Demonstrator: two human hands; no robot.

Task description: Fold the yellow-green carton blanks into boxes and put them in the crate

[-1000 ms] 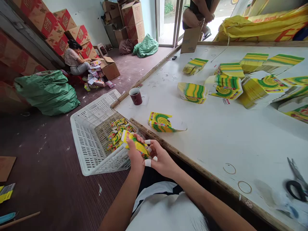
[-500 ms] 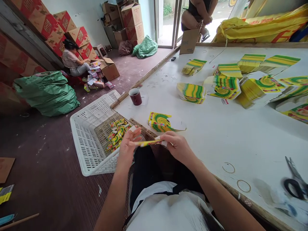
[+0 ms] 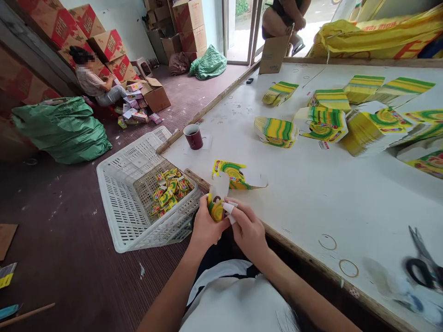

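Observation:
Just off the table's near edge, my left hand (image 3: 206,227) is closed around a small yellow-green printed carton (image 3: 216,211) with a white flap standing up. My right hand (image 3: 249,228), white tape on its fingers, pinches the carton's right side. Behind them on the table lies a flat piece of the same printed card (image 3: 235,174). To the left, a white plastic basket (image 3: 117,226) on the floor holds a heap of small folded cartons (image 3: 170,190).
Stacks of printed cartons (image 3: 367,124) spread over the far right of the white table (image 3: 311,193). A dark red mug (image 3: 194,137) stands near its left edge. Scissors (image 3: 422,263) lie at right. A person (image 3: 92,78) sits by boxes; another sits beyond the doorway.
The flat carton between my hands is now opened up into a box shape with its flap raised. My left hand has moved right, close to my right hand.

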